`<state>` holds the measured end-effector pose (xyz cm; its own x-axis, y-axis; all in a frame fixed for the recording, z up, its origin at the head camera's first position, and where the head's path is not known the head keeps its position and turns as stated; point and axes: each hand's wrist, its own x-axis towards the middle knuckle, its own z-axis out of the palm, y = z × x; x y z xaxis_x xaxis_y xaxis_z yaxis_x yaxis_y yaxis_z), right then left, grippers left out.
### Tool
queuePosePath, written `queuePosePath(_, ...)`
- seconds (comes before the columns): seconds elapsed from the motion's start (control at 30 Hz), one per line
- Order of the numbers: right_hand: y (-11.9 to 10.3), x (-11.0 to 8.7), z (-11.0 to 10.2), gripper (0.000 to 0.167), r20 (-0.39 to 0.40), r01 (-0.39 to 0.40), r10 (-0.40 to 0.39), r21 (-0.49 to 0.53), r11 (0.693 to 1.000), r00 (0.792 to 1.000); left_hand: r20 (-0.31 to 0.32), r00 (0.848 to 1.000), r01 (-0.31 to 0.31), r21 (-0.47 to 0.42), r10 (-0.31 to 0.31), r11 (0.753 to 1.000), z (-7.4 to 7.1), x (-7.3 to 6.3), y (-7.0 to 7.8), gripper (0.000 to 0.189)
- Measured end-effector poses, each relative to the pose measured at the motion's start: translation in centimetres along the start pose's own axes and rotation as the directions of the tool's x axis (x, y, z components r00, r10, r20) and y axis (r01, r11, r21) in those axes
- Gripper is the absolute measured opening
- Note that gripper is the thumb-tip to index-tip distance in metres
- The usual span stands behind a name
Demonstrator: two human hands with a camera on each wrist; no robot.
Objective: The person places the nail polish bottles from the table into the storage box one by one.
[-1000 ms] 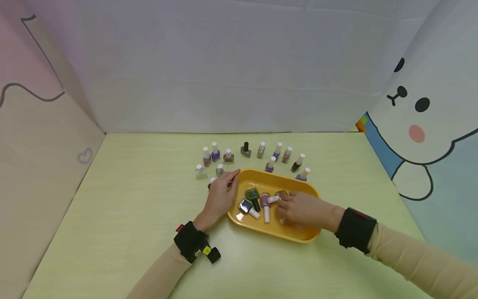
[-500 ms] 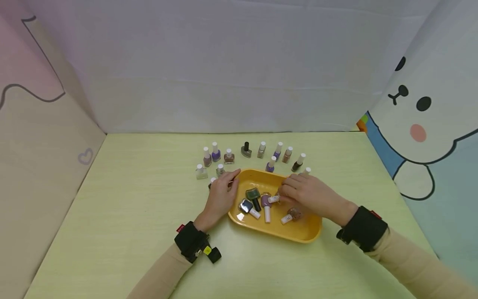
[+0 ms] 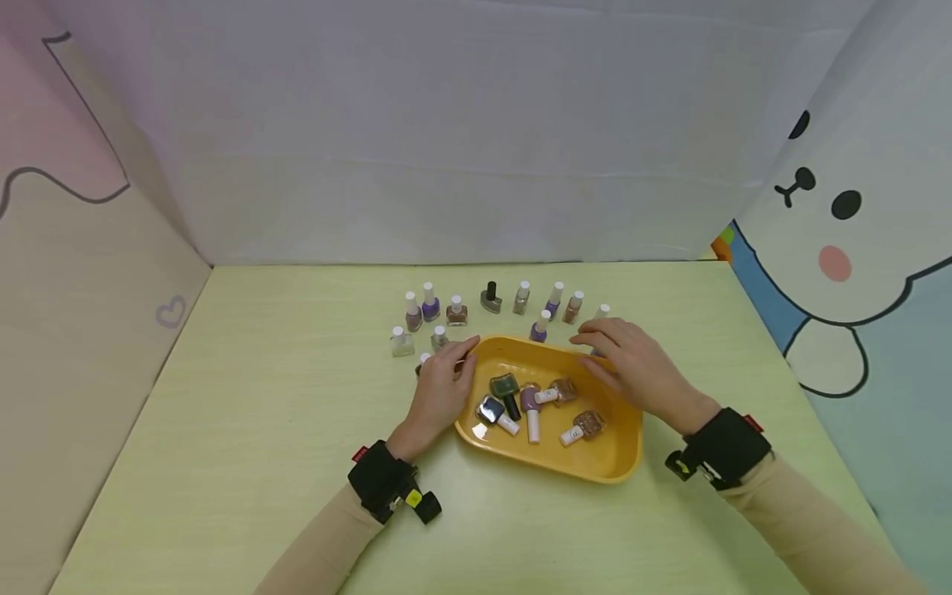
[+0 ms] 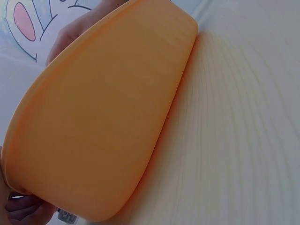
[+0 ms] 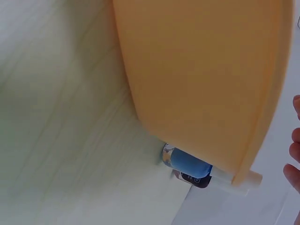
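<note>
My left hand (image 3: pixel 442 380) grips the left end of a yellow tray (image 3: pixel 550 468), its fingers over the rim. Lying in the tray are several nail polish bottles: a green one (image 3: pixel 504 385) with a black cap, a dark shiny one (image 3: pixel 489 410), a purple one (image 3: pixel 530 400) and two brownish glitter ones, one upper (image 3: pixel 565 390) and one lower (image 3: pixel 590 424). Over the tray's far right rim, my right hand (image 3: pixel 632 364) hovers with extended fingers, holding nothing visible. The right wrist view shows its fingertips (image 5: pixel 294 150) apart from the tray, and a blue bottle (image 5: pixel 187 161) behind it.
Behind the tray, several nail polish bottles stand in a loose arc, among them a black-capped one (image 3: pixel 490 299), a purple one (image 3: pixel 539 327) and a clear one (image 3: pixel 402 342). A white curtain (image 3: pixel 476 165) backs the pale table (image 3: pixel 260 430).
My right hand has lifted out of the tray and moved away to its far right rim, uncovering the glitter bottles. The left hand and tray have stayed nearly still.
</note>
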<state>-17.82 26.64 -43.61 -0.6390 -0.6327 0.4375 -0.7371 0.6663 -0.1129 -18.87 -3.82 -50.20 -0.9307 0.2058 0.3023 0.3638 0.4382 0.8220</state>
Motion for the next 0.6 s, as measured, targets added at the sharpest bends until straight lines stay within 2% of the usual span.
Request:
queuePosePath(0.2,0.7,-0.4,0.6,0.039,-0.08,-0.127,0.13,0.041,0.991,0.988,-0.006,1.0,0.002,-0.002,-0.002,1.0,-0.1,0.0,0.2,0.03)
queuePosePath(0.3,0.9,-0.7,0.7,0.039,-0.086,-0.198,0.204,0.082,0.977,0.975,0.0,1.0,0.009,-0.006,-0.009,1.0,-0.1,0.0,0.3,0.031)
queuePosePath(0.5,1.4,-1.3,0.8,0.041,0.008,-0.341,0.345,0.178,0.923,0.939,0.003,1.0,0.012,-0.005,-0.012,1.0,-0.2,0.0,0.3,0.031)
queuePosePath(0.6,1.6,-1.6,0.9,0.041,0.058,-0.391,0.388,0.228,0.892,0.92,0.002,1.0,0.011,-0.004,-0.011,1.0,-0.2,-0.1,0.2,0.031)
